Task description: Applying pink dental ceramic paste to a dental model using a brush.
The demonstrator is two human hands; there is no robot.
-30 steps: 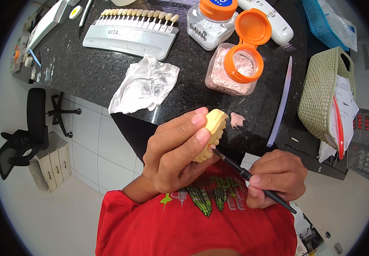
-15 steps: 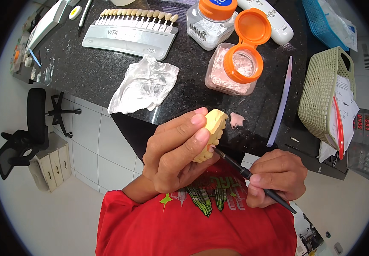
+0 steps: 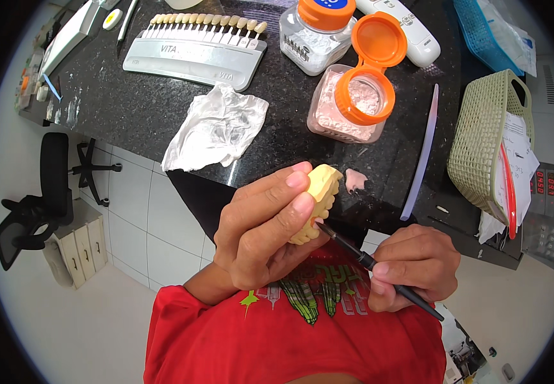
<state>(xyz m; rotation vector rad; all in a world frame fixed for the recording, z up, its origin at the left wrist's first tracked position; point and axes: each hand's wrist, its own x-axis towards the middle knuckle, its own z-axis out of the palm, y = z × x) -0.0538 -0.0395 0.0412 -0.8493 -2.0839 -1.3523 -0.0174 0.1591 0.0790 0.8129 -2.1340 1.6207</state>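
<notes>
My left hand is closed round a yellow dental cast, its row of teeth turned to the right. A black-handled fine brush is pinched in my right hand, slanting up to the left. Its tip touches the cast's teeth beside a small pink-orange patch. Just right of the cast, a small pink piece lies on the black countertop. Behind it stands a clear jar of pink powder with its orange flip lid up.
A crumpled white tissue lies left of the jar, below a tooth shade guide. Farther back are a jar of white powder and a white handheld device. At right lie a purple strip and a woven basket of papers.
The brush has shifted very slightly to the left against the cast's teeth. My left hand and the cast hold the same place.
</notes>
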